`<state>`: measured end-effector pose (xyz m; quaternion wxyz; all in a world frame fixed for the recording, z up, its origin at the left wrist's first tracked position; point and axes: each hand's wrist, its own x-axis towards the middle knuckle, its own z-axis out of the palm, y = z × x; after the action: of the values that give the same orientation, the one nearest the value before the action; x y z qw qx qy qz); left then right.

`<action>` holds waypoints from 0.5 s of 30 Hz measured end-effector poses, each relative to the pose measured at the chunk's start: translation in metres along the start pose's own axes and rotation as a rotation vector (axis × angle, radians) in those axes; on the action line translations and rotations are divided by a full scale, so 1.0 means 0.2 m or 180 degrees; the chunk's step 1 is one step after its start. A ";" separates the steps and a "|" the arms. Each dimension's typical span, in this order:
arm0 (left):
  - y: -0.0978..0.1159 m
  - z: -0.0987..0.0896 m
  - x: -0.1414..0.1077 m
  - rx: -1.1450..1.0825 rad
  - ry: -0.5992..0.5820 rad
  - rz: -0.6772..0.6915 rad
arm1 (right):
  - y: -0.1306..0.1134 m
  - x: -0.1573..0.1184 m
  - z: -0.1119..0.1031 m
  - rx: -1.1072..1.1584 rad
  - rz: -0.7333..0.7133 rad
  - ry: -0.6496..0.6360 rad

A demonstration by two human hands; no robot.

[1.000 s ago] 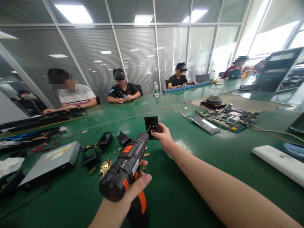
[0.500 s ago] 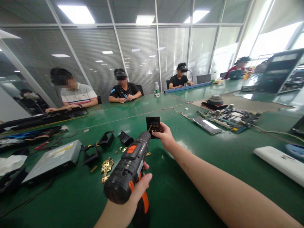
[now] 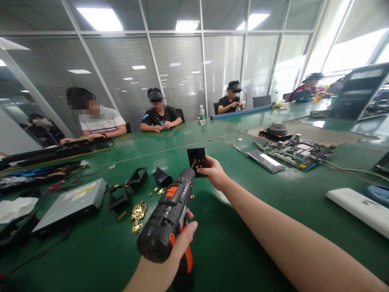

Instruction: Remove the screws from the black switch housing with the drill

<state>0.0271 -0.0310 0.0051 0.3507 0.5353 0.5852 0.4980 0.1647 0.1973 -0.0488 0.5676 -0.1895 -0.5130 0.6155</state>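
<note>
My left hand point(image 3: 182, 247) is wrapped round the grip of a black and orange cordless drill point(image 3: 165, 215). The drill's thin bit meets the face of a small square black socket panel point(image 3: 196, 156), among its brass-coloured parts; whether it sits in a screw is too small to tell. My right hand point(image 3: 216, 172) pinches that panel upright by its right edge, above the table. Left of the drill lie a heap of brass pieces point(image 3: 139, 213) and several black plastic frames, one of them a square frame point(image 3: 118, 197).
On the green table point(image 3: 231, 243), a silver disc drive point(image 3: 73, 202) lies left. To the right are a circuit board point(image 3: 300, 152), a flat grey pack point(image 3: 266, 161) and a white casing point(image 3: 358, 209). Several people sit along the far side, near a water bottle point(image 3: 201, 115).
The drill and panel stay together in my hands, with the view shifted slightly. Across the table, the person in black behind the blue bar has raised their hands.
</note>
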 end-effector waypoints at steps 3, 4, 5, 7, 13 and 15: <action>-0.03 -0.01 0.00 0.0062 -0.0079 -0.0058 | 0.00 0.00 -0.01 0.0035 -0.0026 -0.0040; -0.04 -0.01 0.00 0.0066 -0.0077 -0.0077 | 0.00 0.00 -0.01 0.0039 -0.0046 -0.0050; -0.05 -0.01 0.00 0.0055 -0.0055 -0.0087 | 0.00 0.00 -0.01 0.0044 -0.0056 -0.0062; -0.06 0.00 0.01 0.0023 -0.0009 -0.0068 | 0.01 0.00 -0.02 0.0061 -0.0041 -0.0074; -0.02 0.00 0.00 0.0151 -0.0049 -0.0059 | 0.01 0.01 -0.02 0.0162 -0.0018 -0.0032; -0.01 0.00 0.00 0.0179 -0.0041 -0.0095 | 0.01 0.01 -0.02 0.0194 -0.0006 -0.0026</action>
<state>0.0267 -0.0316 0.0025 0.3467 0.5394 0.6045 0.4726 0.1655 0.2010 -0.0519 0.5715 -0.1692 -0.4964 0.6311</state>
